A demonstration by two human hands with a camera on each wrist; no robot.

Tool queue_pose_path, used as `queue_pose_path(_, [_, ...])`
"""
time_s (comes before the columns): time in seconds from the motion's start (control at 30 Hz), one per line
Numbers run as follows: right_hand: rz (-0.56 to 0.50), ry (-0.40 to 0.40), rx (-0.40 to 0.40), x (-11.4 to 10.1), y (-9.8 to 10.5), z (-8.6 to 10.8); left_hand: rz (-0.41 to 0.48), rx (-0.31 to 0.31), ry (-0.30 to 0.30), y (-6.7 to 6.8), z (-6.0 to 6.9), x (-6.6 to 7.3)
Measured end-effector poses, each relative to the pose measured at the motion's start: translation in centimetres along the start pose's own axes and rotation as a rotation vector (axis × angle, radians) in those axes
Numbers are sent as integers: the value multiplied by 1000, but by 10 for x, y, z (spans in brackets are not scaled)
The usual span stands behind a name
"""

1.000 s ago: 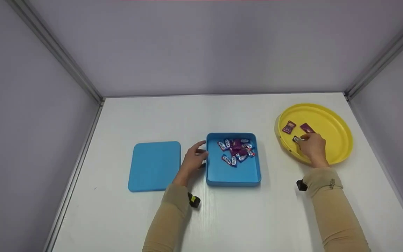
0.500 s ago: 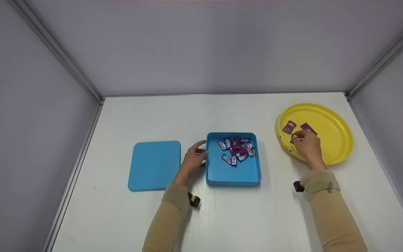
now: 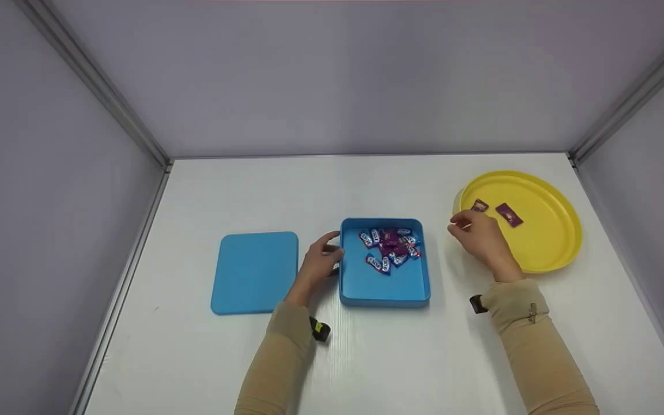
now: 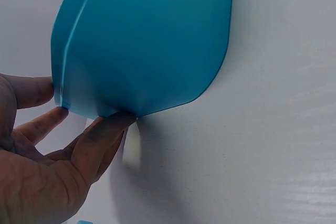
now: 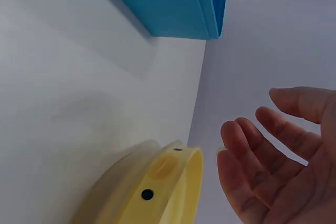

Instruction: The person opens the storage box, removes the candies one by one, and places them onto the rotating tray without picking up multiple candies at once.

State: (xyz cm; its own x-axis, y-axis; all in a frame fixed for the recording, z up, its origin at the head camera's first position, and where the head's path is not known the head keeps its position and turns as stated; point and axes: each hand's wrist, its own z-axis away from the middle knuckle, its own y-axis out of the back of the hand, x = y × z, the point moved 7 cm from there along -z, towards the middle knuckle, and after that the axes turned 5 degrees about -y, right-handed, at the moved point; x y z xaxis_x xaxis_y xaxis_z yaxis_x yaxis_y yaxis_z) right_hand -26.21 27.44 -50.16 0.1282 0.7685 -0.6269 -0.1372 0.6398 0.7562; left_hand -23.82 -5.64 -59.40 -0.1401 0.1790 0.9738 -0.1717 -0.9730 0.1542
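- One blue box (image 3: 385,286) stands near the middle of the one white table (image 3: 222,196), and its top is open.
- Inside the box there are at least seven blue-and-white candies (image 3: 373,263) and at least two purple candies (image 3: 388,236); they overlap, mostly in the far part, so I cannot tell the exact number.
- One round yellow tray (image 3: 551,230) stands to the right, apart from the box. It carries two more purple candies: one is fully visible, the other is partly covered by the right hand (image 3: 482,239).
- This hand is in the air at the left edge of the tray. Its thumb and forefinger bend toward each other, tips close; I cannot tell if something is pinched between them.
- The left hand (image 3: 319,260) touches the left outer wall of the box, with thumb and fingers lightly spread.
- One flat blue panel (image 3: 254,272) lies to the left of the left hand.
- Two sleeves (image 3: 274,357) are beige; two small black devices (image 3: 320,330) sit at the wrists.
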Motion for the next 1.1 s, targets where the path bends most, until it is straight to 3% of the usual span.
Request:
queue_pose_path(0.37, [220,180,-304,-63,-37,15,13,-17,-21,-1,0,1])
queue_pose_path(0.7, [366,268,-397,-108,-71,17,8,-30,-31,-1,1,2])
queue_pose_path(0.9, [457,321,-420,-121,-91,11,-7,-23,-32,-1,0,1])
queue_pose_path(1.1, [474,306,-489,-125,-111,3,-1,-19,-14,-1,-1,0])
